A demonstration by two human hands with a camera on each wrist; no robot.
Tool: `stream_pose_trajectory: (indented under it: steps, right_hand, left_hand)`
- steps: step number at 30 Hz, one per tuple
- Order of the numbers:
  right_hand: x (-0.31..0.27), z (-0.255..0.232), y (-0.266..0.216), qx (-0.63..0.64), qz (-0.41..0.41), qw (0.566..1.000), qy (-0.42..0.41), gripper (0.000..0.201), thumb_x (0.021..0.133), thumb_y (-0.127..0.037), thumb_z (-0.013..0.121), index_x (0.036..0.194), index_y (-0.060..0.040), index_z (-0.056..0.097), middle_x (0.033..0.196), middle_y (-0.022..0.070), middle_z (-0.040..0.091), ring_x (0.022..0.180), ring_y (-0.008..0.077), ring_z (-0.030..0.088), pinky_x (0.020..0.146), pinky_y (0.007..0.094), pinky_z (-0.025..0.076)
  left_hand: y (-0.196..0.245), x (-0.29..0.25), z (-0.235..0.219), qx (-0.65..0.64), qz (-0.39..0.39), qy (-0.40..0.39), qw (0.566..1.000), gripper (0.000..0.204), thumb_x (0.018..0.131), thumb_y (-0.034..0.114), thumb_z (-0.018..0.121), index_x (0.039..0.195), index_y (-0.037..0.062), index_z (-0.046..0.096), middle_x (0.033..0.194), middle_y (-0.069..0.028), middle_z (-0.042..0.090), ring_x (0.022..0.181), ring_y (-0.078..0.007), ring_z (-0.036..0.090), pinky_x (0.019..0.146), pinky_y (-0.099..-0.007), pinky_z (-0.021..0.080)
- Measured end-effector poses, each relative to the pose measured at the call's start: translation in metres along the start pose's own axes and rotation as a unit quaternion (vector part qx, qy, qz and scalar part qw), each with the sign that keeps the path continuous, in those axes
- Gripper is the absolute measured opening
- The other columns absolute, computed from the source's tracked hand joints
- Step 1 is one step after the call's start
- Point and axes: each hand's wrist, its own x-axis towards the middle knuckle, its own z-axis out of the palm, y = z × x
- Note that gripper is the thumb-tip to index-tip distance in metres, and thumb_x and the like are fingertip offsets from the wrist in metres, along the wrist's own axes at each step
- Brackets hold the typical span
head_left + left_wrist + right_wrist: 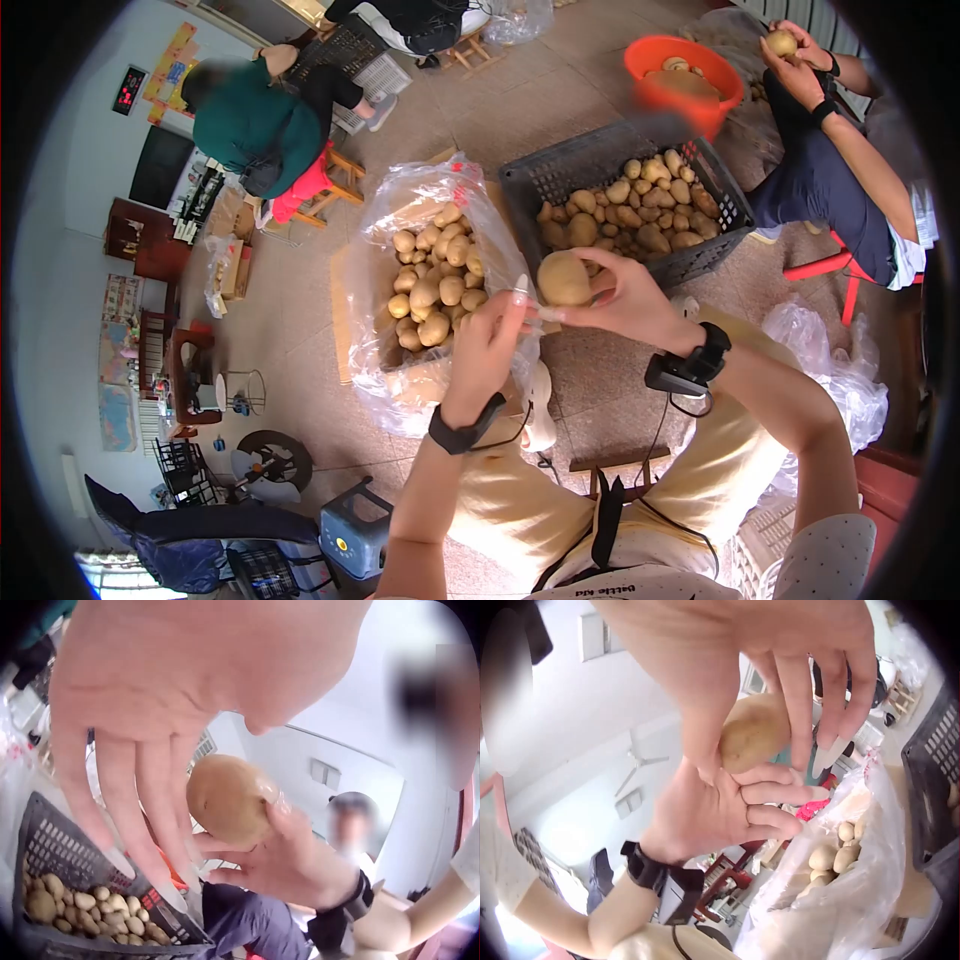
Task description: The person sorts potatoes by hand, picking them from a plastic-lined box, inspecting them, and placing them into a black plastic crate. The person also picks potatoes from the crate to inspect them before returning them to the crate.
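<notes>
The right hand (625, 300) is curled around a potato (564, 278) in the middle of the head view. The left hand (490, 345) sits just left of it, fingers mostly straight, touching the right hand's fingers. It may hold something small and thin, but that part is too blurry to tell. Behind the hands are a clear bag of potatoes (432, 280) and a dark crate (620, 205). Part of the potato hides behind fingers.

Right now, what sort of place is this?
Probably a small indoor potato-sorting room: a black crate of potatoes, a plastic-lined box of more, and another seated person handling one beside an orange basin.
</notes>
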Motion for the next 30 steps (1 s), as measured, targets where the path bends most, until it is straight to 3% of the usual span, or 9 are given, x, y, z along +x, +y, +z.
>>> stream_pose_trajectory:
  steps: [1,3,4,5,8,14,19,27,30]
  right_hand:
    - [0.002,-0.002,-0.001,0.002,-0.004,1.0,-0.001,0.064,0.072,-0.029,0.081,0.122,0.0009,0.055,0.101,0.0074,0.068,0.084,0.0118,0.065,0.068,0.0244,0.05]
    - [0.006,-0.004,-0.004,0.155,0.119,0.981,-0.011,0.061,0.075,-0.032,0.08,0.121,0.0019,0.057,0.099,0.0067,0.069,0.087,0.0124,0.066,0.071,0.022,0.049]
    - [0.003,-0.009,-0.018,0.14,0.144,0.979,-0.04,0.063,0.082,-0.046,0.071,0.121,0.0019,0.057,0.104,0.0078,0.068,0.093,0.0138,0.066,0.077,0.0231,0.048]
    - [0.003,-0.01,-0.019,0.14,0.142,0.979,-0.041,0.063,0.082,-0.046,0.071,0.121,0.0019,0.057,0.104,0.0078,0.068,0.093,0.0138,0.066,0.077,0.0231,0.048]
    - [0.002,-0.014,-0.017,0.153,0.225,0.952,-0.14,0.082,0.086,-0.071,0.042,0.125,0.0005,0.053,0.117,0.0129,0.062,0.11,0.0182,0.06,0.095,0.0308,0.043]
    - [-0.001,-0.001,-0.006,0.261,0.269,0.905,-0.198,0.077,0.089,-0.072,0.034,0.13,-0.0071,0.047,0.12,0.0095,0.06,0.112,0.0152,0.054,0.097,0.0319,0.042]
    - [-0.004,0.003,-0.009,0.281,0.287,0.891,-0.213,0.077,0.089,-0.074,0.028,0.125,-0.0092,0.049,0.117,0.005,0.061,0.105,0.012,0.054,0.093,0.0305,0.042]
    - [-0.003,0.007,0.006,0.231,0.309,0.894,-0.228,0.085,0.089,-0.074,0.021,0.127,-0.0025,0.048,0.115,0.0142,0.06,0.101,0.0188,0.059,0.089,0.0343,0.049]
    - [-0.002,0.007,0.009,0.2,0.325,0.897,-0.223,0.09,0.089,-0.074,0.018,0.122,0.0022,0.053,0.111,0.0167,0.063,0.099,0.0197,0.061,0.084,0.0329,0.051]
  left_hand:
    - [0.004,-0.002,-0.001,0.078,0.026,0.051,0.995,0.041,0.097,0.034,0.051,0.102,-0.0047,0.062,0.093,-0.0159,0.068,0.086,-0.0252,0.067,0.082,-0.0298,0.048]
    - [0.007,-0.005,-0.003,0.09,0.012,0.056,0.994,0.033,0.092,0.028,0.059,0.104,-0.0035,0.06,0.102,-0.0188,0.065,0.092,-0.031,0.064,0.084,-0.0329,0.047]
    - [0.002,-0.004,-0.002,0.153,0.112,0.089,0.978,0.036,0.089,0.027,0.063,0.109,-0.0027,0.057,0.108,-0.0188,0.062,0.098,-0.0323,0.061,0.086,-0.0349,0.046]
    - [-0.001,-0.003,-0.001,0.214,0.211,0.121,0.946,0.041,0.086,0.026,0.066,0.114,-0.002,0.055,0.113,-0.0188,0.06,0.104,-0.0336,0.058,0.089,-0.0369,0.046]
    - [0.011,-0.004,0.006,0.267,0.284,0.133,0.911,0.054,0.079,0.025,0.073,0.122,0.0004,0.05,0.119,-0.0182,0.055,0.112,-0.0346,0.053,0.092,-0.0404,0.043]
    - [0.011,-0.006,0.023,0.301,0.341,0.146,0.879,0.06,0.07,0.019,0.079,0.12,0.002,0.053,0.107,-0.0166,0.06,0.1,-0.0351,0.058,0.084,-0.0403,0.046]
    - [0.009,-0.008,0.026,0.299,0.316,0.143,0.889,0.06,0.071,0.024,0.078,0.121,0.0023,0.053,0.103,-0.0141,0.061,0.094,-0.0323,0.059,0.08,-0.04,0.046]
    - [0.0,-0.006,0.02,0.309,0.294,0.095,0.899,0.058,0.072,0.029,0.078,0.118,0.0019,0.056,0.102,-0.0148,0.063,0.093,-0.0312,0.06,0.078,-0.0396,0.048]
    - [-0.005,-0.004,0.016,0.249,0.237,0.083,0.936,0.055,0.072,0.031,0.078,0.114,0.0002,0.058,0.101,-0.0176,0.063,0.093,-0.0338,0.061,0.079,-0.0407,0.049]
